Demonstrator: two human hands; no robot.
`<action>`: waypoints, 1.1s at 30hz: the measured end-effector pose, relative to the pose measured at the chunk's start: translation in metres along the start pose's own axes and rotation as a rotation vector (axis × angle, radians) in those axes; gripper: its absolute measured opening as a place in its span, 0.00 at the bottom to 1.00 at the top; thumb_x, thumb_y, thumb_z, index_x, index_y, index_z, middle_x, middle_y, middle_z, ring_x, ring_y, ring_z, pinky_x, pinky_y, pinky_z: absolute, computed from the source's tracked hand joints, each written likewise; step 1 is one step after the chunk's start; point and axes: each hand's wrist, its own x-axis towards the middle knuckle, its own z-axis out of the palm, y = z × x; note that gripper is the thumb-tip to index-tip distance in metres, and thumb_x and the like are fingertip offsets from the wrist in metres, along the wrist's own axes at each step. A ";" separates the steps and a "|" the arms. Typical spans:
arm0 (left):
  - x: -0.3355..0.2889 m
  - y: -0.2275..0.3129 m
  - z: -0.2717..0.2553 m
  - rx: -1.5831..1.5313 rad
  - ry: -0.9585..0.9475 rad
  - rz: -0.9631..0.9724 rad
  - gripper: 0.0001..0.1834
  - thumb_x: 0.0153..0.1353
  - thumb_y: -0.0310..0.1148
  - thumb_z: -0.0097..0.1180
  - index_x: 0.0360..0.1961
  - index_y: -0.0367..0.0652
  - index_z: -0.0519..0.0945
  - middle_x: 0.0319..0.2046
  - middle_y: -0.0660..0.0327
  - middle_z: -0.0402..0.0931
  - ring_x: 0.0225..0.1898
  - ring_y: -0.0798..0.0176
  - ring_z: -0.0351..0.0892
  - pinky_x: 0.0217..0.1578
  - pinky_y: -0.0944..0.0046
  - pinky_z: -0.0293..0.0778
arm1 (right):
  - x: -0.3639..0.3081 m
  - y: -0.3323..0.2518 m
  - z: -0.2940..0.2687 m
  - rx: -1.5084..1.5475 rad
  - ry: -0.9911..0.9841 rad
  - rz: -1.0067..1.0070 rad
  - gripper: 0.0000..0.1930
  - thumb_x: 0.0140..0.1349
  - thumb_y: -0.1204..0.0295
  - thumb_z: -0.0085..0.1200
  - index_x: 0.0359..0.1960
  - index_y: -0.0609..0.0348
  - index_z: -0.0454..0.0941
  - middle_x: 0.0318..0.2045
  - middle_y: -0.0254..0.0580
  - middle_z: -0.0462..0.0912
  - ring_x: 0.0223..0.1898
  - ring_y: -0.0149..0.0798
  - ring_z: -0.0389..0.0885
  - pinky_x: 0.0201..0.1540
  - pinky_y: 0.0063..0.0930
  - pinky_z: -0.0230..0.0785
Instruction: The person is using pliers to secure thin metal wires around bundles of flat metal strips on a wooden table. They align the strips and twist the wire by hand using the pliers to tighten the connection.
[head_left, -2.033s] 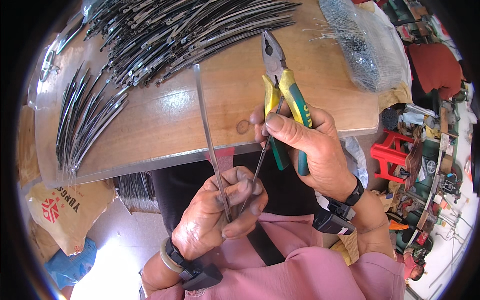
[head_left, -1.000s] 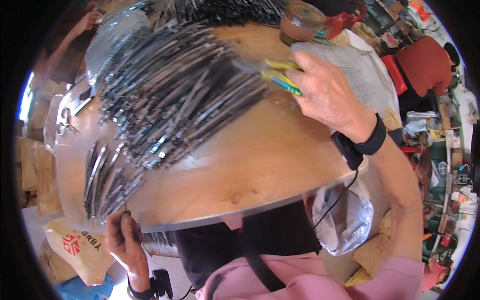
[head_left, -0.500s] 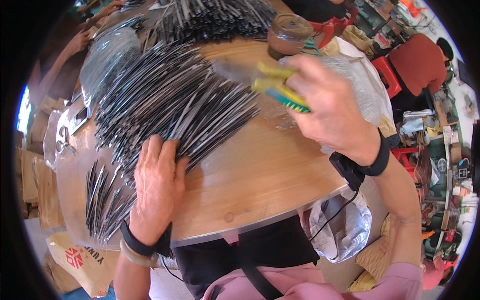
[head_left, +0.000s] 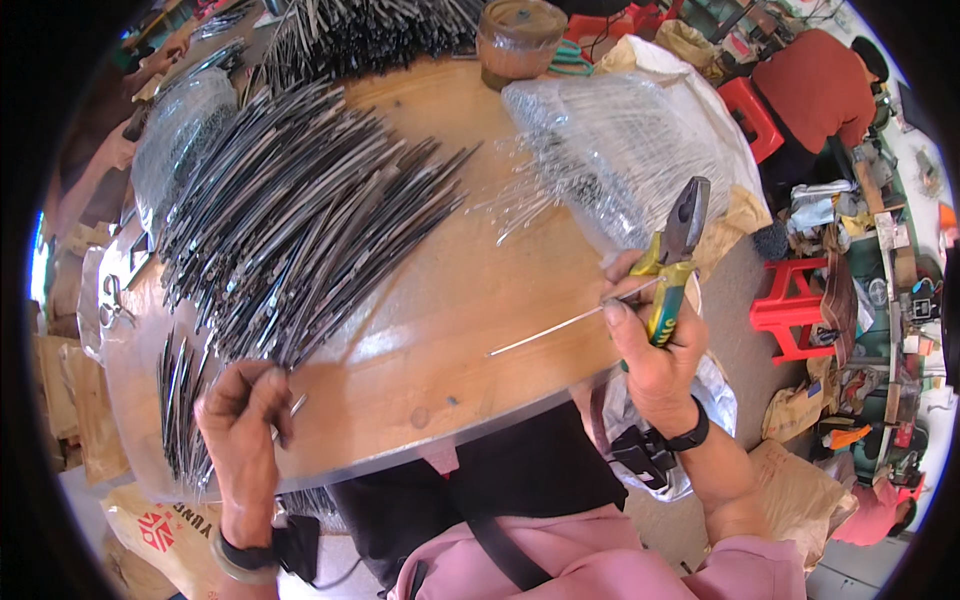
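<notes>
**Left hand (head_left: pixel 240 410) at the near end of the large pile of slender black-and-grey strips (head_left: pixel 290 215), right hand (head_left: pixel 655 345) well apart**

Along the near edge of the wooden bench (head_left: pixel 470 385), the left hand was bent with its thumb and fingers drawn together; a short bright tip showed just beside them, but whether they gripped a strip could not be told. The right hand, off the near edge toward the right corner, was closed around green-and-yellow-handled pliers (head_left: pixel 677 274), their metal head pointing up and away. It also pinched a thin, straight, silvery rod (head_left: pixel 545 332), whose long axis ran leftward and a little toward the near edge, so that its free end pointed roughly at the left hand, with a wide stretch of bench between.

Just left of the left hand, toward the near-left corner, lay a smaller bundle of similar dark strips (head_left: pixel 178 410). The large pile stretched away from the left hand, its strips slanting from the near-left toward the far-right; the left hand was clearly the nearer one to it.

Farther off, by the right edge, a clear plastic bag of fine wires (head_left: pixel 625 150) lay with loose ends spilling leftward. A round brown jar (head_left: pixel 518 40) stood toward the far edge.
</notes>
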 end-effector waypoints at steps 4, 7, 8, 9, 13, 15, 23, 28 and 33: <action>-0.054 -0.015 0.003 -0.749 -0.190 -0.396 0.10 0.60 0.31 0.60 0.37 0.35 0.77 0.23 0.60 0.71 0.14 0.70 0.64 0.10 0.72 0.58 | -0.022 -0.017 -0.006 0.100 -0.049 0.297 0.05 0.58 0.76 0.56 0.35 0.64 0.77 0.42 0.44 0.76 0.38 0.30 0.72 0.42 0.24 0.65; -0.084 -0.019 0.015 -1.243 -0.247 -0.463 0.12 0.56 0.27 0.60 0.41 0.36 0.75 0.23 0.59 0.66 0.16 0.68 0.63 0.10 0.69 0.59 | -0.017 -0.041 0.008 0.520 0.069 0.453 0.10 0.60 0.75 0.55 0.42 0.65 0.75 0.41 0.44 0.77 0.36 0.31 0.74 0.40 0.28 0.67; -0.086 -0.023 0.024 -1.260 -0.353 -0.448 0.13 0.57 0.26 0.58 0.44 0.36 0.74 0.24 0.59 0.65 0.16 0.68 0.61 0.10 0.68 0.59 | -0.012 -0.049 0.017 0.659 0.091 0.454 0.11 0.61 0.75 0.55 0.43 0.66 0.73 0.40 0.44 0.77 0.36 0.32 0.75 0.40 0.29 0.68; -0.088 -0.025 0.034 -1.275 -0.458 -0.424 0.15 0.57 0.25 0.55 0.47 0.36 0.73 0.26 0.59 0.63 0.16 0.68 0.60 0.10 0.68 0.60 | -0.010 -0.049 0.024 0.742 0.118 0.463 0.09 0.61 0.75 0.55 0.41 0.65 0.74 0.41 0.47 0.77 0.36 0.33 0.76 0.38 0.30 0.68; -0.097 -0.024 0.054 -0.942 -0.330 -0.456 0.12 0.53 0.24 0.61 0.40 0.36 0.79 0.23 0.51 0.75 0.13 0.63 0.69 0.11 0.66 0.65 | -0.014 -0.060 0.050 0.834 0.043 0.449 0.08 0.61 0.76 0.55 0.41 0.65 0.76 0.41 0.46 0.78 0.36 0.32 0.76 0.39 0.29 0.68; -0.099 -0.027 0.058 -0.887 -0.308 -0.393 0.13 0.53 0.24 0.62 0.40 0.35 0.78 0.23 0.52 0.75 0.13 0.64 0.68 0.11 0.67 0.64 | -0.021 -0.062 0.056 0.782 -0.025 0.458 0.08 0.61 0.75 0.55 0.41 0.64 0.75 0.43 0.46 0.76 0.36 0.33 0.75 0.39 0.29 0.67; -0.100 -0.024 0.058 -0.936 -0.116 -0.303 0.12 0.58 0.28 0.61 0.40 0.34 0.76 0.24 0.52 0.76 0.13 0.65 0.67 0.14 0.67 0.63 | -0.055 -0.045 0.068 0.693 -0.140 0.542 0.08 0.58 0.77 0.59 0.38 0.65 0.80 0.37 0.39 0.81 0.29 0.21 0.74 0.32 0.15 0.64; -0.096 -0.030 0.045 -0.890 -0.096 -0.324 0.09 0.58 0.24 0.60 0.39 0.32 0.77 0.21 0.52 0.76 0.14 0.65 0.68 0.16 0.67 0.64 | -0.047 -0.035 0.057 0.506 -0.239 0.526 0.07 0.57 0.79 0.60 0.38 0.65 0.80 0.38 0.37 0.81 0.27 0.20 0.72 0.30 0.14 0.63; -0.089 -0.031 0.029 -1.003 -0.198 -0.513 0.12 0.56 0.25 0.62 0.40 0.32 0.77 0.24 0.50 0.76 0.15 0.61 0.70 0.16 0.66 0.65 | -0.039 -0.024 0.037 0.627 -0.207 0.594 0.06 0.58 0.77 0.57 0.37 0.64 0.78 0.40 0.44 0.77 0.33 0.30 0.74 0.36 0.25 0.67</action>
